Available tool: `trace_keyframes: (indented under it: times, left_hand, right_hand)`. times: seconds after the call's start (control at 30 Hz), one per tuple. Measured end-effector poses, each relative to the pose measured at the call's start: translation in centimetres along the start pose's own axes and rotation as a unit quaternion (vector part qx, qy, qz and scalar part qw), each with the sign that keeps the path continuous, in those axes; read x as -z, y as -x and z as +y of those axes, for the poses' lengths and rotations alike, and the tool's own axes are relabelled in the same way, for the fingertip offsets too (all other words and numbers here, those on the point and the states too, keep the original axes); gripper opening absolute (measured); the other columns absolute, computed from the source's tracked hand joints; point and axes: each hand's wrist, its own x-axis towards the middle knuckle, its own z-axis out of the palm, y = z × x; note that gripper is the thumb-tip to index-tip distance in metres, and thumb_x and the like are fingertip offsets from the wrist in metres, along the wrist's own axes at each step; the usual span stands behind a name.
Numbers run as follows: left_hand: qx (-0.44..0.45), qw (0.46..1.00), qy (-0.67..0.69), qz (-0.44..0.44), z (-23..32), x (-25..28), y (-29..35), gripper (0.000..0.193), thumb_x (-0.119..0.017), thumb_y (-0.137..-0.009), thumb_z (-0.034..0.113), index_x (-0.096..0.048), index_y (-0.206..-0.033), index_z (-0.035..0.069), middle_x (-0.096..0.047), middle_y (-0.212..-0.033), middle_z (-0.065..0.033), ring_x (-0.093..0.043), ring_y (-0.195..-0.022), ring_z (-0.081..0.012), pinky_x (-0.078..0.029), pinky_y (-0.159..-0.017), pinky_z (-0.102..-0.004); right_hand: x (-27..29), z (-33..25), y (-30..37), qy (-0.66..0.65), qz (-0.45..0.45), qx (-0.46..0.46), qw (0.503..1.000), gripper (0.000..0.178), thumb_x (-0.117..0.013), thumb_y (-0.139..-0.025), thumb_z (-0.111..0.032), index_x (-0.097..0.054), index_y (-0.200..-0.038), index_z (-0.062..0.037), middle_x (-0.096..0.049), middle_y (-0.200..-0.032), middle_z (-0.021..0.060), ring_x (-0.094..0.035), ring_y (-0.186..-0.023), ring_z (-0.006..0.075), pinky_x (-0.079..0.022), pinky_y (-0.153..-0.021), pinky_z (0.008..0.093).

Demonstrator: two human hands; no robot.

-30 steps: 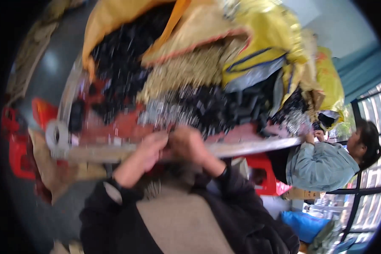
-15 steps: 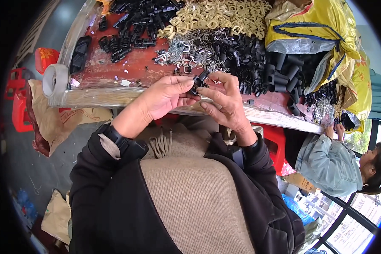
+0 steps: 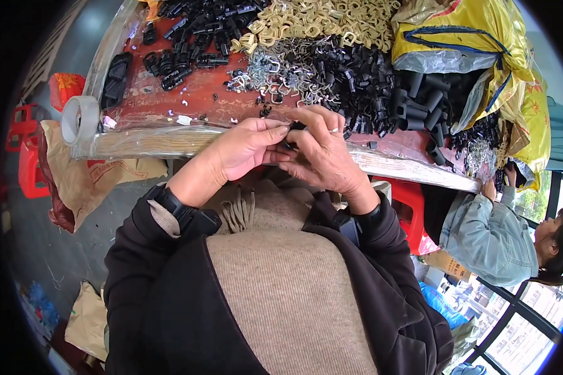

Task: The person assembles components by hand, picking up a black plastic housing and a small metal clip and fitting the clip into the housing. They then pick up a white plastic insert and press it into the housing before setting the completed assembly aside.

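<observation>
Evidently, both hands are engaged on one small black part (image 3: 292, 129), held just above the near edge of the red worktable (image 3: 162, 109) and largely covered by the fingers. The left hand (image 3: 244, 147) is nearly closed: thumb extended along the upper side, fingers curled beneath, the part pinched at the tips. Its palm is turned partly upward. The right hand (image 3: 324, 150) is bent over the part from the other side, its back toward the camera, fingers arched and thumb lower, near the left fingertips. Contact by the right fingers is apparent; whether they grip cannot be told, the fingertips being partly hidden. A ring (image 3: 333, 130) is worn on this hand.

Both forearms rise from the lower edge and converge, in dark sleeves with black wristbands. Beyond the hands lie silver metal clips (image 3: 294, 84), black fittings (image 3: 350, 81) and beige rings (image 3: 325, 25). Black tubular pieces (image 3: 425, 100) lie farther right.
</observation>
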Motion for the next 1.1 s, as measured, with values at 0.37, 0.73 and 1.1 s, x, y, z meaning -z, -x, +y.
trace_keyframes:
  times: [0.37, 0.73, 1.1]
  left_hand:
    - [-0.015, 0.999, 0.029, 0.010, 0.5, 0.3, 0.1, 0.025, -0.046, -0.084, 0.019, -0.049, -0.101, 0.001, -0.055, -0.094, -0.0104, -0.057, -0.080, -0.0172, -0.048, -0.072, -0.0277]
    - [-0.060, 0.997, 0.013, 0.041, 1.2, 0.3, 0.2, 0.025, -0.046, -0.084, 0.016, -0.048, -0.101, -0.002, -0.055, -0.095, -0.0138, -0.057, -0.082, -0.0185, -0.048, -0.072, -0.0242]
    - [-0.104, 0.992, 0.000, 0.076, 1.3, 0.1, 0.0, 0.025, -0.047, -0.083, 0.016, -0.048, -0.101, -0.002, -0.056, -0.095, -0.0128, -0.057, -0.082, -0.0180, -0.049, -0.071, -0.0235]
  right_hand:
    - [0.1, 0.6, 0.1, -0.117, 0.056, -0.028, 0.991, 0.042, -0.063, -0.064, -0.033, -0.053, -0.094, -0.0057, -0.041, -0.111, 0.0119, -0.035, -0.104, 0.0321, -0.027, -0.085, 0.0441]
    - [-1.5, 5.2, -0.9, 0.174, 0.044, -0.198, 0.964, 0.015, -0.056, -0.072, -0.013, -0.054, -0.085, -0.0060, -0.050, -0.085, 0.0080, -0.052, -0.078, 0.0257, -0.042, -0.066, 0.0331]
    - [-1.8, 6.9, -0.4, -0.036, 0.175, -0.231, 0.956, 0.008, -0.057, -0.074, -0.011, -0.058, -0.078, -0.0049, -0.053, -0.063, 0.0059, -0.052, -0.053, 0.0152, -0.040, -0.046, 0.0266]
